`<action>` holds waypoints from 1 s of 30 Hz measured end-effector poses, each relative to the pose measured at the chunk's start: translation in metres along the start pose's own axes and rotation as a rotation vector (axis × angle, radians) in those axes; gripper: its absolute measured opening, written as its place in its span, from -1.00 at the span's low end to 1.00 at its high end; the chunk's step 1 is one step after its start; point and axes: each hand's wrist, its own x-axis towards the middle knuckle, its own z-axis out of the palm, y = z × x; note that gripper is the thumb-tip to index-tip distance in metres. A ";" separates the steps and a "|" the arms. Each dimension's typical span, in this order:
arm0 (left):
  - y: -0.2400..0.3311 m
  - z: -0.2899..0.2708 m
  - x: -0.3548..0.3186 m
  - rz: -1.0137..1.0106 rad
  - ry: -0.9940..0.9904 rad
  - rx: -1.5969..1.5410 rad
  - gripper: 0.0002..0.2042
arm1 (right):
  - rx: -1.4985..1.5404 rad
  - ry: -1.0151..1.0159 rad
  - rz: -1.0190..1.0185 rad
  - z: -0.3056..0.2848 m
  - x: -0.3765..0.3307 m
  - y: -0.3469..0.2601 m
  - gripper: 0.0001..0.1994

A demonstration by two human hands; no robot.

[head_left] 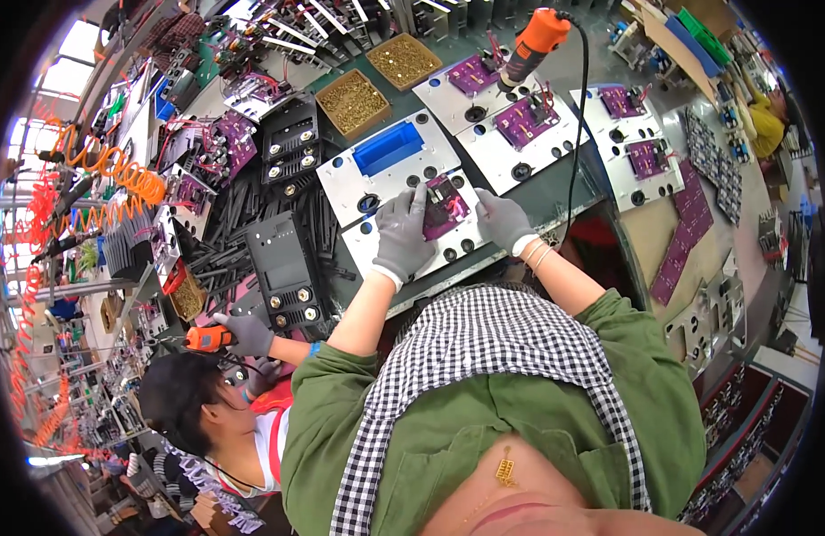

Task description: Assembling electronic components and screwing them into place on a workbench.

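A purple circuit board (446, 213) with dark parts and red-pink wires lies on a silver metal plate (362, 238) at the near edge of the bench. My left hand (404, 236), in a grey glove, rests on the plate with fingers stretched out along the board's left edge. On the other side, my gloved right hand (505, 221) is at the plate's right end, close to the board, its fingers extended and partly hidden underneath. Just beyond sits a second silver plate (341, 183) with a blue tray (387, 150) on it.
An orange electric screwdriver (536, 45) stands beyond my right hand, its black cord hanging nearby. Two boxes of brass-coloured screws (353, 103) sit at the back. More plates with purple boards (525, 123) lie right. Black housings (286, 268) lie left, near a co-worker's gloved hand (249, 336).
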 end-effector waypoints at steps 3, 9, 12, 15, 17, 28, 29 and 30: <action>-0.003 -0.007 0.003 -0.020 -0.132 0.007 -0.07 | 0.029 0.080 -0.040 0.008 0.001 0.001 -0.69; -0.011 -0.021 0.011 0.008 -0.267 0.014 -0.08 | 0.029 0.084 -0.031 0.006 -0.002 -0.004 -0.69; -0.015 -0.023 0.015 0.044 -0.264 0.068 -0.10 | 0.031 0.084 -0.017 0.001 -0.006 -0.010 -0.71; -0.019 -0.016 0.013 0.114 -0.299 0.160 -0.10 | -0.010 0.081 -0.029 -0.004 -0.008 -0.015 -0.77; -0.025 -0.010 0.011 0.059 -0.280 -0.019 -0.06 | -0.033 0.117 -0.045 -0.007 -0.008 -0.017 -0.80; -0.093 0.007 0.065 -0.272 -0.294 0.178 -0.35 | -0.116 0.051 -0.058 -0.010 -0.008 -0.016 -0.66; -0.095 0.009 0.063 -0.246 -0.241 0.207 -0.38 | -0.094 0.051 -0.029 -0.010 -0.012 -0.018 -0.55; -0.096 0.010 0.061 -0.207 -0.213 0.209 -0.39 | -0.113 0.114 -0.037 -0.009 -0.019 -0.018 -0.49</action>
